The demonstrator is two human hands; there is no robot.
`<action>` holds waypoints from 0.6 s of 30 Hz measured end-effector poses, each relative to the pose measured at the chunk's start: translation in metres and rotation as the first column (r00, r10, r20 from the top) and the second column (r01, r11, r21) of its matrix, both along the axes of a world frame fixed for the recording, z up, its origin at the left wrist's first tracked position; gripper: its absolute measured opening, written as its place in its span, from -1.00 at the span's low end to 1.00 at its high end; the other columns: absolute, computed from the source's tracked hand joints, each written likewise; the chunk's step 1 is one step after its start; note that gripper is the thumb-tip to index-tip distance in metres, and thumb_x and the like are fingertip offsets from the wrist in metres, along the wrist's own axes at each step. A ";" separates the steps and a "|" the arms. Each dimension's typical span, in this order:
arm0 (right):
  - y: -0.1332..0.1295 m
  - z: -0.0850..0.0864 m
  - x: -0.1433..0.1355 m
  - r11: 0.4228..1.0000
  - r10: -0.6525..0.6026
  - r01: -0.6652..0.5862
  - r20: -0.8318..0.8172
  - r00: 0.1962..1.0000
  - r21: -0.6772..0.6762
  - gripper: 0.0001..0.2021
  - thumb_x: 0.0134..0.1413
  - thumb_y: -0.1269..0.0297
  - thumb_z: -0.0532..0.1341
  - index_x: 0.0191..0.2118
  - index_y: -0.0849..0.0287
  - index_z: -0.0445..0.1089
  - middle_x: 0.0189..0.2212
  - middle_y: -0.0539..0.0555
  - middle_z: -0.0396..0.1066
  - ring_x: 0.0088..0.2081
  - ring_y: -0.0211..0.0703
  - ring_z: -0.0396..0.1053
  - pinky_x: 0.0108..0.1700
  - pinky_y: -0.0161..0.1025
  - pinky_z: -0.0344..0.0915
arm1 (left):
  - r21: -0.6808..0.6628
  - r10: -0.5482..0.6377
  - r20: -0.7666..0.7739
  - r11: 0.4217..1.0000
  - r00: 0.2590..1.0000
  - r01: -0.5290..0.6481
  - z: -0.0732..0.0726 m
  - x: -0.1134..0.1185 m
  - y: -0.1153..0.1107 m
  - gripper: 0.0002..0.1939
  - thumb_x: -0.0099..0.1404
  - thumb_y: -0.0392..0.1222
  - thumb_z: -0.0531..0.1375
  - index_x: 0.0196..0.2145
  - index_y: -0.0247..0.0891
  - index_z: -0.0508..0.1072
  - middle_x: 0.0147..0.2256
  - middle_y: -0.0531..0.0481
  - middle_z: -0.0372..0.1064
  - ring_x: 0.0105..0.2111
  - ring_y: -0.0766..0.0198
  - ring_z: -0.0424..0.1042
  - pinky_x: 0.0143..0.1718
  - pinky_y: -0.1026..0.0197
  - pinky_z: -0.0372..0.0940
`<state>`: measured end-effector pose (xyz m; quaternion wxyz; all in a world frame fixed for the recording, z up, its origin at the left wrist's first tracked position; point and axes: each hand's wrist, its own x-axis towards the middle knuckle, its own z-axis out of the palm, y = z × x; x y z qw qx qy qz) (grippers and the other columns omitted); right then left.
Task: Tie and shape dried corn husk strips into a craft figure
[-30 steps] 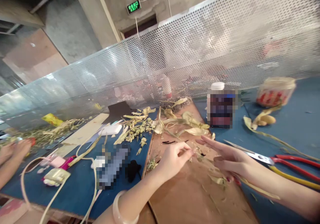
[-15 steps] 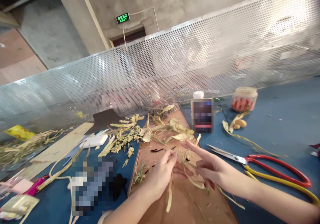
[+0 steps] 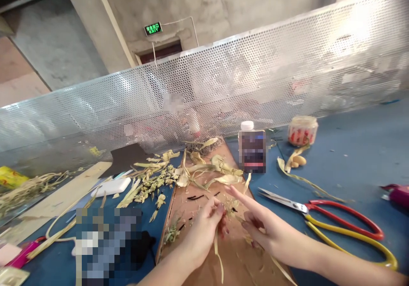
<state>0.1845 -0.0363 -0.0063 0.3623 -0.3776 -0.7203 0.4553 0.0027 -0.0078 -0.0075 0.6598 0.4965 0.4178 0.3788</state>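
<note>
Above a brown board [image 3: 236, 260], my left hand [image 3: 207, 226] is closed in a pinch on a thin pale strip [image 3: 219, 256] that hangs down below the fingers. To its right, my right hand [image 3: 262, 226] has its index finger stretched out toward the left, with the other fingers curled; a dry strip [image 3: 283, 270] shows beneath it. Whether those curled fingers hold anything is hard to make out. Dried yellowish husks [image 3: 223, 171] lie on the board just beyond both hands, with small dark bits [image 3: 195, 197] near the left fingertips.
Scissors [image 3: 298, 205] with red and yellow handles lie right of the board. Behind stand a white-capped bottle [image 3: 252, 149] and a jar [image 3: 303, 131]. Dried plant pieces [image 3: 159, 177], a white case [image 3: 111, 186] and a black object [image 3: 143, 247] lie left. A perforated metal screen [image 3: 217, 81] crosses the back.
The view has shifted, so the table items appear further left. The curling strip that hung between my hands no longer shows there. My left hand stays pinched.
</note>
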 end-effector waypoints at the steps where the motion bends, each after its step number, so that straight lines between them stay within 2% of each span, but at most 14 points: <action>1: 0.001 0.000 0.000 0.999 -0.012 0.011 -0.026 1.000 -0.030 -0.30 0.13 0.49 -0.01 0.32 -0.02 -0.31 -0.57 -0.15 -0.03 -0.53 -0.30 0.01 -0.42 -0.32 0.12 | 0.002 0.013 -0.013 1.000 1.000 -0.013 -0.001 0.000 0.001 -0.72 0.22 -0.01 0.17 -0.43 -0.25 0.22 -0.58 0.18 0.13 -0.63 0.47 0.11 -0.58 0.37 0.03; 4: 0.003 0.000 0.001 0.990 -0.060 0.049 -0.088 0.994 -0.129 -0.29 0.11 0.47 0.01 0.32 0.03 -0.30 -0.59 -0.16 0.01 -0.55 -0.31 0.08 -0.42 -0.32 0.17 | 0.007 0.009 -0.007 1.000 1.000 -0.009 -0.002 -0.001 0.003 -0.69 0.19 0.00 0.20 -0.45 -0.25 0.20 -0.60 0.22 0.04 -0.66 0.51 -0.02 -0.61 0.37 -0.09; 9: 0.010 0.002 0.004 0.949 -0.105 0.041 -0.189 0.976 -0.314 -0.29 0.06 0.46 0.03 0.32 0.07 -0.25 -0.64 -0.20 0.06 -0.64 -0.36 0.15 -0.54 -0.38 0.14 | -0.011 -0.052 -0.067 0.999 0.996 0.052 0.005 -0.005 0.004 -0.69 0.19 0.02 0.17 -0.47 -0.25 0.19 -0.63 0.24 -0.03 -0.69 0.52 -0.11 -0.62 0.33 -0.19; 13: 0.015 0.004 0.009 0.929 -0.075 -0.008 -0.210 0.975 -0.371 -0.29 0.02 0.47 0.05 0.29 0.01 -0.14 -0.66 -0.20 0.11 -0.67 -0.38 0.17 -0.58 -0.42 0.12 | -0.038 -0.124 -0.164 0.992 0.979 0.119 0.014 -0.009 0.000 -0.75 0.24 -0.05 0.13 -0.45 -0.25 0.19 -0.65 0.27 -0.16 -0.66 0.49 -0.22 -0.62 0.32 -0.27; 18: 0.018 0.007 0.015 0.933 -0.064 -0.017 -0.212 0.975 -0.360 -0.28 0.01 0.49 0.07 0.30 0.03 -0.15 -0.67 -0.19 0.08 -0.67 -0.37 0.15 -0.59 -0.41 0.12 | 0.013 -0.149 -0.237 0.988 0.960 0.156 0.018 -0.011 -0.001 -0.77 0.25 -0.04 0.13 -0.41 -0.25 0.23 -0.66 0.25 -0.05 -0.69 0.49 -0.14 -0.63 0.33 -0.19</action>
